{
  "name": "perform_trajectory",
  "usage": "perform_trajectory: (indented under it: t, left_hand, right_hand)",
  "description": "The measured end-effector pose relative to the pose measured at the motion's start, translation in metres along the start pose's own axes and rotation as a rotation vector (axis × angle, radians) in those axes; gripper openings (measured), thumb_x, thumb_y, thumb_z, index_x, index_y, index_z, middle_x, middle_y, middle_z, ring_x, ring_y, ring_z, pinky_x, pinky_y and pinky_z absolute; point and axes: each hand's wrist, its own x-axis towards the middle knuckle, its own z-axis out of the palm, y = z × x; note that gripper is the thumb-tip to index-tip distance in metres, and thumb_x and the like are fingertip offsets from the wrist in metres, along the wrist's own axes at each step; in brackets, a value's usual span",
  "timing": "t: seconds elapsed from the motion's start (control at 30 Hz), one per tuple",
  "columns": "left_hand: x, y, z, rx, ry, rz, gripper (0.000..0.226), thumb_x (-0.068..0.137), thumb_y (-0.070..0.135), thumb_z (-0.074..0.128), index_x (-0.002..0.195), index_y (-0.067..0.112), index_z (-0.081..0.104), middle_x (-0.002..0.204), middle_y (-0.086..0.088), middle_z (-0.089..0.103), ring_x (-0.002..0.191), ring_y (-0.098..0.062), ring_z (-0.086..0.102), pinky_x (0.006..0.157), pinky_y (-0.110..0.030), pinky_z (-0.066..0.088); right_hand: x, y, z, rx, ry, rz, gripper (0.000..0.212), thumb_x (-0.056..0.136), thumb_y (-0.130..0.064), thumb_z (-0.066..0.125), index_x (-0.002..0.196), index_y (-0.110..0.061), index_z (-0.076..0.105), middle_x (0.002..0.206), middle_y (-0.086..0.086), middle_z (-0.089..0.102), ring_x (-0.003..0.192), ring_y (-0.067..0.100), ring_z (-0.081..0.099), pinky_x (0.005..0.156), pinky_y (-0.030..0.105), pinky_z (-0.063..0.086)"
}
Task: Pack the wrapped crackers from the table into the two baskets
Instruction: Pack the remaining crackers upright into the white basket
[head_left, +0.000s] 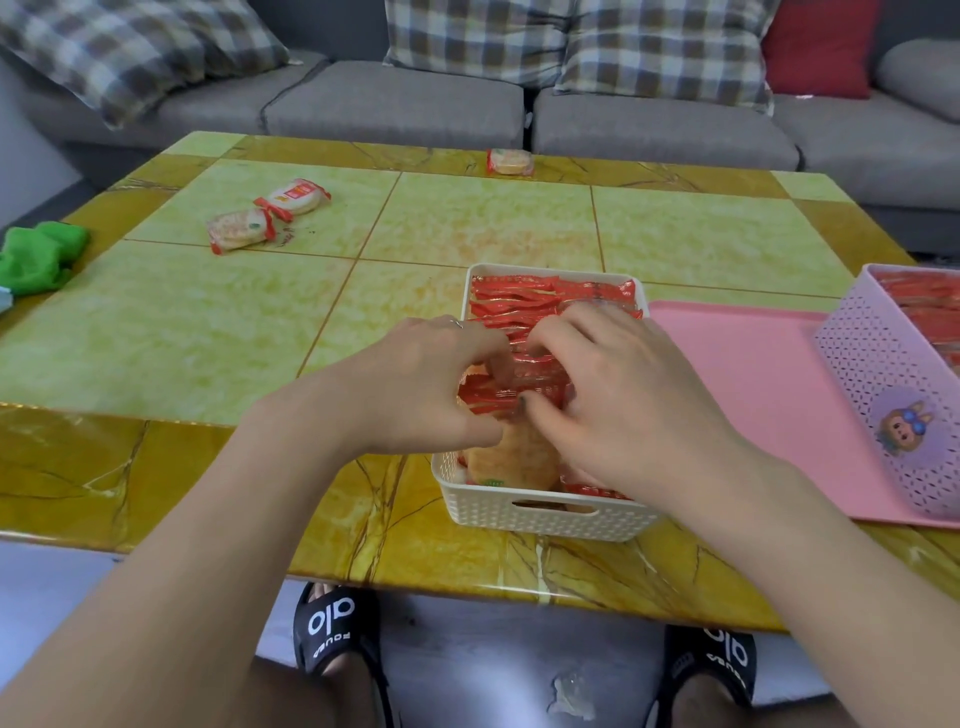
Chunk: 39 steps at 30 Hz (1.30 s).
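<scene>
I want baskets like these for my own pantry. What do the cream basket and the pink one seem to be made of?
Both look like moulded plastic. The cream basket has a matte woven-look texture and a cut-out handle slot. The pink basket has thin walls punched with small holes and a cartoon sticker.

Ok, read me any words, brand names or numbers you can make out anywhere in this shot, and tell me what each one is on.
"olo": white letters, as they read from here, on the left black slipper.
The same letters, partly cut off, on the right black slipper.
Smaller white lettering under each: too blurred to read.
Print on the loose cracker packs: too small to read.
The pink basket bears a cartoon sticker, no readable words.
</scene>
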Motion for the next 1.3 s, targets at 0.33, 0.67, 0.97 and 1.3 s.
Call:
perform_trajectory:
  t: [0.33,0.67,0.97,1.3]
  left_hand:
    - [0.010,0.012,0.023,0.376,0.018,0.031,0.072,0.064,0.061,0.073,0.118,0.029,0.037,0.110,0.011,0.043,0.103,-0.015,0.045,0.100,-0.043,0.034]
    - [0.019,0.014,0.033,0.584,0.068,0.006,0.080,0.070,0.056,0.073,0.115,0.026,0.014,0.129,-0.003,0.038,0.117,-0.025,0.045,0.082,-0.036,0.040]
    - [0.013,0.005,0.035,0.570,0.135,-0.074,0.088,0.065,0.067,0.067,0.138,0.027,0.039,0.133,-0.007,0.038,0.112,-0.027,0.037,0.091,-0.039,0.046]
    - [0.001,0.001,0.020,0.237,0.028,-0.248,0.115,0.060,0.035,0.088,0.149,0.036,0.017,0.138,-0.002,0.019,0.122,-0.026,0.043,0.088,-0.039,0.054]
  right_hand:
    - [-0.013,0.026,-0.034,0.130,-0.243,0.071,0.057,0.082,-0.042,0.068,0.135,-0.041,0.050,0.131,-0.019,0.056,0.122,0.008,0.048,0.105,0.033,0.040]
    - [-0.006,0.030,-0.041,0.626,-0.075,0.116,0.047,0.074,-0.007,0.080,0.108,-0.038,0.069,0.104,-0.023,0.066,0.097,-0.001,0.063,0.081,0.021,0.054]
    - [-0.010,-0.001,-0.018,0.757,0.092,0.002,0.039,0.075,-0.004,0.077,0.094,-0.034,0.061,0.100,-0.018,0.067,0.100,0.004,0.066,0.079,0.015,0.048]
    - [-0.010,-0.004,0.000,0.922,0.113,0.029,0.032,0.078,-0.001,0.078,0.091,-0.021,0.056,0.092,-0.004,0.068,0.086,0.010,0.068,0.071,0.024,0.052]
